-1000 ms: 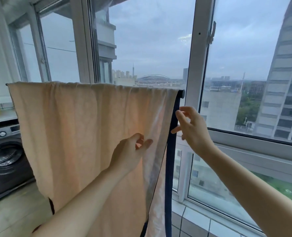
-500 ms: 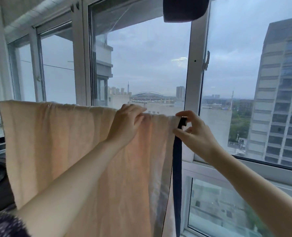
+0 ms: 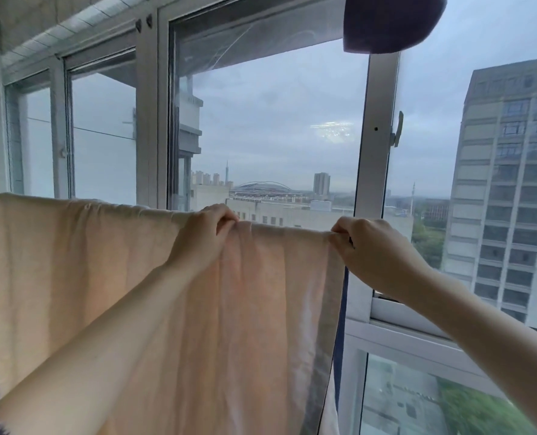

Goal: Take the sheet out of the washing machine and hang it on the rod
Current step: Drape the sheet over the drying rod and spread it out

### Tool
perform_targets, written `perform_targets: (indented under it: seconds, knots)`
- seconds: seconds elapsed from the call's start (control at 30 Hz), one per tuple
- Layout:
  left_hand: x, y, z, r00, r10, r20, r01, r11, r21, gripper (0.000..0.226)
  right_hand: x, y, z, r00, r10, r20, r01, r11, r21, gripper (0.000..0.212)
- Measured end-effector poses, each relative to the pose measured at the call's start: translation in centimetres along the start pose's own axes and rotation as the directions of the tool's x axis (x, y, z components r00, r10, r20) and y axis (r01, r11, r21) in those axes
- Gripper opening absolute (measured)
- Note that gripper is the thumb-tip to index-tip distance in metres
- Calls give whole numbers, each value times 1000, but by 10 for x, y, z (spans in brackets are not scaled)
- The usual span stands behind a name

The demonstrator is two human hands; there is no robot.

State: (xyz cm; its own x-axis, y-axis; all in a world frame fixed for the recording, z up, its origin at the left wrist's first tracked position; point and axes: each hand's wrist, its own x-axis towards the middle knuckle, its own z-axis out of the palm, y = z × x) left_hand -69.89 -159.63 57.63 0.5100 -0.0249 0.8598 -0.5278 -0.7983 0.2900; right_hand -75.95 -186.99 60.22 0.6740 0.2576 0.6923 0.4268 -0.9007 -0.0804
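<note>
A pale peach sheet (image 3: 82,277) hangs draped over a horizontal rod, which it hides almost fully. Only the rack's dark upright (image 3: 342,312) shows, just right of the sheet's edge. My left hand (image 3: 204,237) pinches the sheet's top fold near the middle of the picture. At the sheet's top right corner, my right hand (image 3: 370,249) grips the cloth where the rod ends. The washing machine is out of view.
Large windows with white frames (image 3: 375,189) stand right behind the rack, with a window handle (image 3: 397,130) at the right. A dark rounded object (image 3: 392,23) hangs at the top edge. A tall building and the city lie outside.
Both hands rose from the sheet's front and side edge to its top fold on the rod and closed on it. The camera tilted up, so the washing machine left the view.
</note>
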Motion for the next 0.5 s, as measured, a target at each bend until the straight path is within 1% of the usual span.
perform_targets:
  seconds: [0.1,0.17,0.23,0.3,0.4,0.5]
  knots:
    - [7,-9,-1,998,61,32,-60,998,-26,7,11,-16,5,1000,-16,-14,13,984,-177,28]
    - [12,-15,-3,994,105,31,-103,992,-70,7,20,-29,10,999,-32,-24,26,973,-229,28]
    - [18,-30,-8,996,86,33,-81,987,-139,9,28,-44,18,999,-40,-3,38,977,-211,28]
    - [23,-54,-16,995,58,80,-41,980,-196,15,36,-60,29,999,-40,17,43,980,-192,27]
    - [30,-96,-30,984,66,164,-37,984,-175,22,50,-84,49,999,-47,16,49,978,-200,33]
    - [38,-143,-47,967,95,238,-63,988,-139,26,69,-109,72,998,-49,-25,46,990,-136,43]
